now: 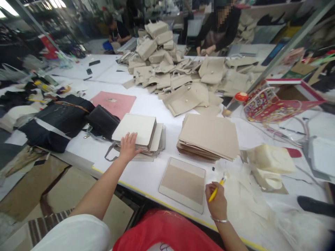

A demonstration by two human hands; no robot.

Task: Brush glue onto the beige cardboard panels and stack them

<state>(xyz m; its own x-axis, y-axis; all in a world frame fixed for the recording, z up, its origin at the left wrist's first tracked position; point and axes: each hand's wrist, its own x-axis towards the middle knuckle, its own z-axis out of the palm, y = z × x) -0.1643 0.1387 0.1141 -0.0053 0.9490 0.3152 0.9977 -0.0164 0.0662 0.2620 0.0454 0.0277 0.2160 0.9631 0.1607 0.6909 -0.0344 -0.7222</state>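
My left hand (128,146) lies with fingers spread on the near edge of a stack of cream panels (136,129). A yellow-handled brush (213,194) is gripped in my right hand (217,202), its bristle end pointing away over the table. Between my hands, close to the table's front edge, one rectangular panel (183,183) lies flat, with a beige middle band and paler bands at both ends. Behind it stands a taller stack of beige sheets (209,134). A grey strap loop (110,153) sticks out left of the cream stack.
Beige bag pieces (180,80) are heaped at the back. To the right are a red patterned paper bag (277,104), a red-capped bottle (235,103) and a cut-open whitish container (270,158). Black bags (60,118) and a pink sheet (115,103) lie left. A co-worker (220,28) works across the table.
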